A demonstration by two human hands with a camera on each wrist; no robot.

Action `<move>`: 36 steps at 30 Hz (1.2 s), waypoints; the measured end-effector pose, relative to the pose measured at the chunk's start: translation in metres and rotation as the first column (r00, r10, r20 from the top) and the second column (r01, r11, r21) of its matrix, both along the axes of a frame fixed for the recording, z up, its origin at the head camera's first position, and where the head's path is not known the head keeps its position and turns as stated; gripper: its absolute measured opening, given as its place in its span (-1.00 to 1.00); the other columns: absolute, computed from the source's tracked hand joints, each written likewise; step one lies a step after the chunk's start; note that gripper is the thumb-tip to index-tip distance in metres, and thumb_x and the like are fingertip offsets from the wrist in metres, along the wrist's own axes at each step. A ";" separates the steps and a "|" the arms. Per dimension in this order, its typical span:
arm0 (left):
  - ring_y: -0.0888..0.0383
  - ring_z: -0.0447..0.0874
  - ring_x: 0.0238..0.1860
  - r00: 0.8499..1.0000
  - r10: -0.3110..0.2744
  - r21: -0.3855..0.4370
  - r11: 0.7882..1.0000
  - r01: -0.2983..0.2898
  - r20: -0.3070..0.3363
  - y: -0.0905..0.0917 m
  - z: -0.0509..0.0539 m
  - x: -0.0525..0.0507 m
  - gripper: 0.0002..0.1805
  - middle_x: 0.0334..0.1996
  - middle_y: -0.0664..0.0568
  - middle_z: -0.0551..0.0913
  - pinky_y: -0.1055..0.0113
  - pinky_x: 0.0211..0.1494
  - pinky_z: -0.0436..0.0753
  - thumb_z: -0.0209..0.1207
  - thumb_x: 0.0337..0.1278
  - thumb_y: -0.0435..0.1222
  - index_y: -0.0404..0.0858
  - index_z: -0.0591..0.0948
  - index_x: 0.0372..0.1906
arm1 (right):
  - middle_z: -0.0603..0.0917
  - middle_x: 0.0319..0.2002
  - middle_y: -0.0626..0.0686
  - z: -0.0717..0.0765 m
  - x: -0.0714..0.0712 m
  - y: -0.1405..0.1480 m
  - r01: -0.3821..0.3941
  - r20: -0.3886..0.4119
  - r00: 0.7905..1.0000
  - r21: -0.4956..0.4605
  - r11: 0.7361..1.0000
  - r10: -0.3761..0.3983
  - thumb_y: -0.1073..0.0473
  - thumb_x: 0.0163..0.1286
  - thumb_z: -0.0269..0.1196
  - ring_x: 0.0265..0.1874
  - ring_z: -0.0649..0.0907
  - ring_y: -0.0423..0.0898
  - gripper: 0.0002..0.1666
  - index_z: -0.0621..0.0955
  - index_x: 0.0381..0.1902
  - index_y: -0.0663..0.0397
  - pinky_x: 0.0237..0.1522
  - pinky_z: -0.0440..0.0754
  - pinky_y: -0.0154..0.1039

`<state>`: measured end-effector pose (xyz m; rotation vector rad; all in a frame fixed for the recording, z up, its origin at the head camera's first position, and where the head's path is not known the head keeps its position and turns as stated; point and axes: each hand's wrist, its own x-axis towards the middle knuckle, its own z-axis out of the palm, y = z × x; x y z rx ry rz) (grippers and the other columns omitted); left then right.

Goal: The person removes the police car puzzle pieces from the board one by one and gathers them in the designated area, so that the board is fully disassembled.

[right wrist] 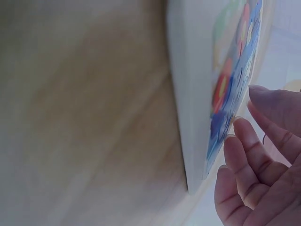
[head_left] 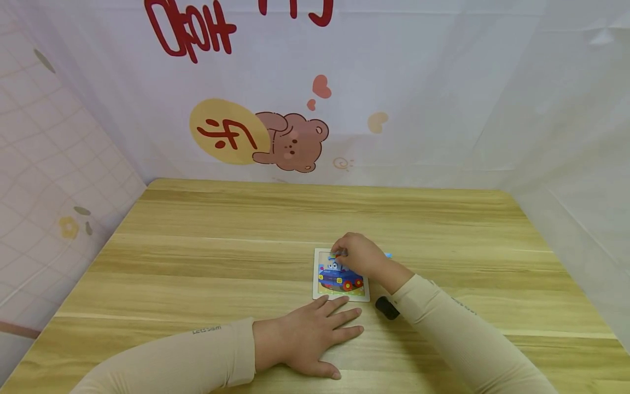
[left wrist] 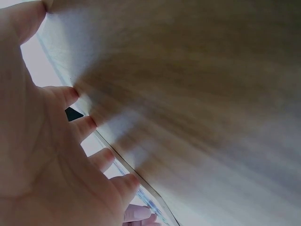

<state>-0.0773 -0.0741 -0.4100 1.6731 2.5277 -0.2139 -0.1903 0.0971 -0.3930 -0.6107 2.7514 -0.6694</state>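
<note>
A small white-framed jigsaw puzzle [head_left: 342,278] with a blue cartoon police car lies flat on the wooden table. My left hand [head_left: 315,334] rests palm down with fingers spread, its fingertips touching the puzzle's near edge; the left wrist view shows these fingers [left wrist: 102,160] against the frame. Over the puzzle's far part, my right hand [head_left: 361,256] pinches a small puzzle piece [head_left: 337,255] between thumb and forefinger, mostly hidden by the fingers. In the right wrist view the thumb and forefinger meet close to the picture surface, while the other fingers [right wrist: 247,172] are loosely bent.
A light-blue piece [head_left: 388,255] shows just right of my right hand. A black object [head_left: 387,307] is beside the right sleeve, near the puzzle's lower right corner. The wood-grain table [head_left: 197,262] meets white printed curtains [head_left: 428,109] at the back and sides.
</note>
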 end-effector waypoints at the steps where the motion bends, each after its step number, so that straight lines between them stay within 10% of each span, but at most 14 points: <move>1: -0.01 0.00 0.50 1.000 0.001 -0.002 1.000 -0.001 0.001 0.000 0.000 0.000 -0.16 0.52 0.07 0.06 0.06 0.37 0.31 -0.19 0.22 0.38 0.07 0.13 0.52 | 0.64 -0.19 0.00 0.000 0.000 0.000 -0.002 -0.001 1.000 0.000 1.000 0.002 0.27 0.26 0.33 -0.25 0.59 -0.11 -0.85 0.71 -0.18 0.08 -0.11 0.61 -0.17; 36: -0.01 0.01 0.50 1.000 0.008 -0.002 1.000 -0.008 -0.005 0.000 -0.001 0.000 -0.15 0.52 0.08 0.06 0.07 0.36 0.31 -0.19 0.21 0.39 0.08 0.14 0.51 | 0.63 -0.28 0.02 0.001 0.001 -0.002 0.016 -0.045 0.999 0.076 0.997 -0.013 0.22 0.21 0.38 -0.26 0.60 -0.06 -0.80 0.70 -0.17 0.09 -0.11 0.61 -0.12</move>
